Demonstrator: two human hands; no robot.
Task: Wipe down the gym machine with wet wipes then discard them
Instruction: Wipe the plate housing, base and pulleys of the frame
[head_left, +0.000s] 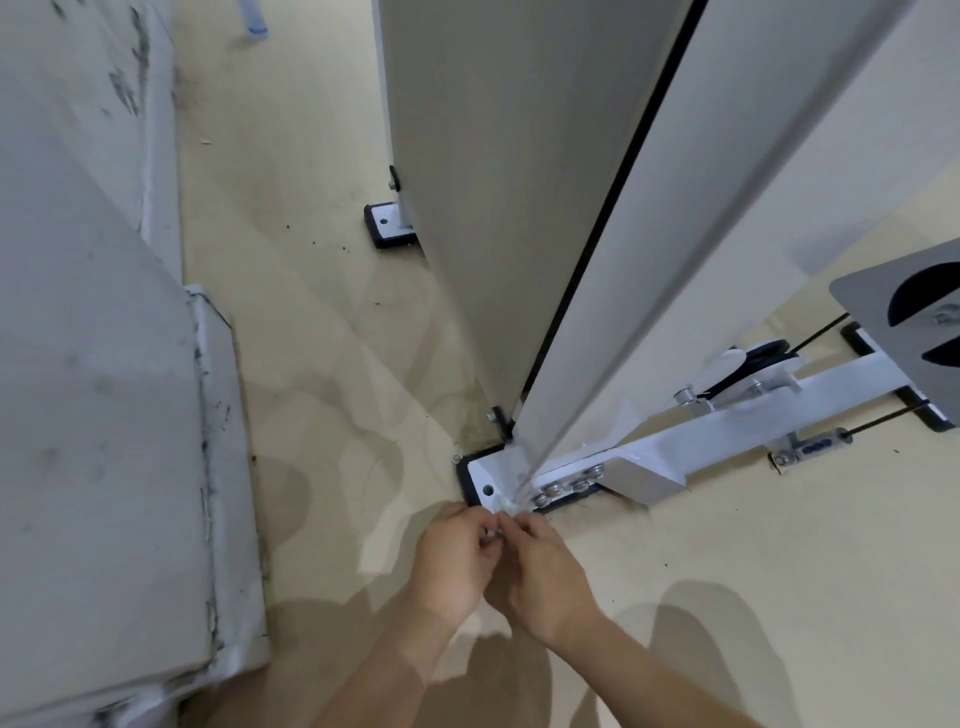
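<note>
A tall white gym machine (524, 218) rises in front of me, its flat side panels narrowing down to a white base plate (491, 475) on black rubber feet. My left hand (457, 558) and my right hand (545, 577) meet just below that near corner of the base. Both pinch a small crumpled white wet wipe (501, 512), most of it hidden by the fingers. The wipe's top end lies at the foot of the upright's corner edge.
A white base beam (737, 415) with bolts, a pulley (769, 358) and black cables runs right toward a grey plate (904, 332). A scuffed white wall and skirting (156, 415) close off the left. A second machine foot (387, 226) stands further back on the beige floor.
</note>
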